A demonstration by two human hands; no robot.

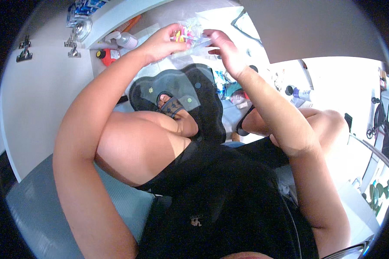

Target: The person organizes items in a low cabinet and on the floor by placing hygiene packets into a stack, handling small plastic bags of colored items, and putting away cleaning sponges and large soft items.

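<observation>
Both my arms reach forward, away from my body. My left hand (162, 42) grips the left side of a clear plastic bag (193, 48), its fingers and thumb closed on it. Small bright yellow and pink pieces (183, 34) show through the plastic beside those fingers; their kind is too small to make out. My right hand (227, 51) has its fingers bent around the bag's right edge, partly hidden by glare and loose film. The bag hangs above the floor, beyond the dark mat.
Below lies a dark wavy-edged mat (209, 110) with my sandalled foot on it. Left are a red bottle (109, 56), a clear spray bottle (126, 40) and a white panel with metal clips (25, 54). Packages (224, 82) lie right of the mat; a grey panel (311, 28) overhangs at upper right.
</observation>
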